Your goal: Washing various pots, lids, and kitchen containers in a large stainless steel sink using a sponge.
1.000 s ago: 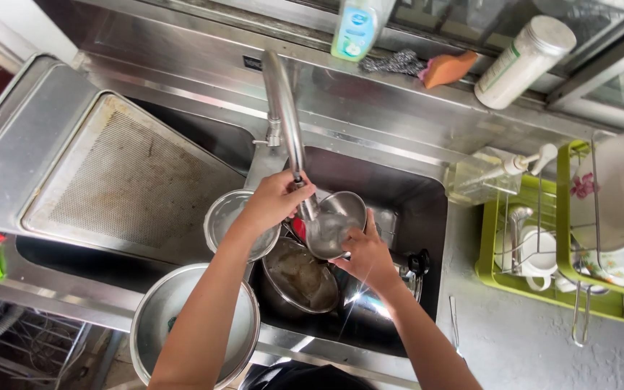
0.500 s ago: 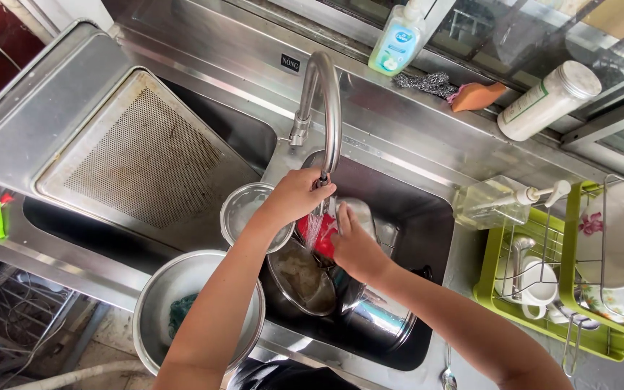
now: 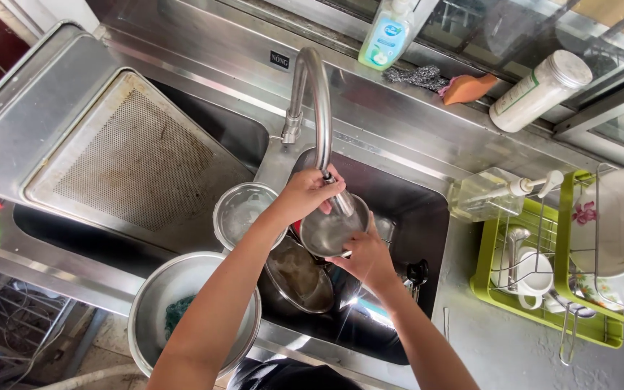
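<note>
Far left, a perforated steel tray [image 3: 135, 162] laid over the left basin of the steel sink [image 3: 204, 79]. Below it, a large steel pot [image 3: 154, 303] on the front rim, something green inside. Next, a small steel pan [image 3: 238, 211] sitting just left of the left hand [image 3: 305, 195], fingers curled around the tip of the gooseneck faucet [image 3: 312, 94]. Directly under the spout, a small steel bowl [image 3: 326, 231], gripped at its lower right rim by the right hand [image 3: 366, 256], fingers clamped on it, above a steel lid [image 3: 299, 278] in the right basin. Along the back ledge, a dish soap bottle [image 3: 386, 32], a steel scourer [image 3: 414, 74], an orange sponge [image 3: 471, 87], a white canister [image 3: 539, 90]. Far right, a green dish rack [image 3: 521, 307] with cups and bowls.
</note>
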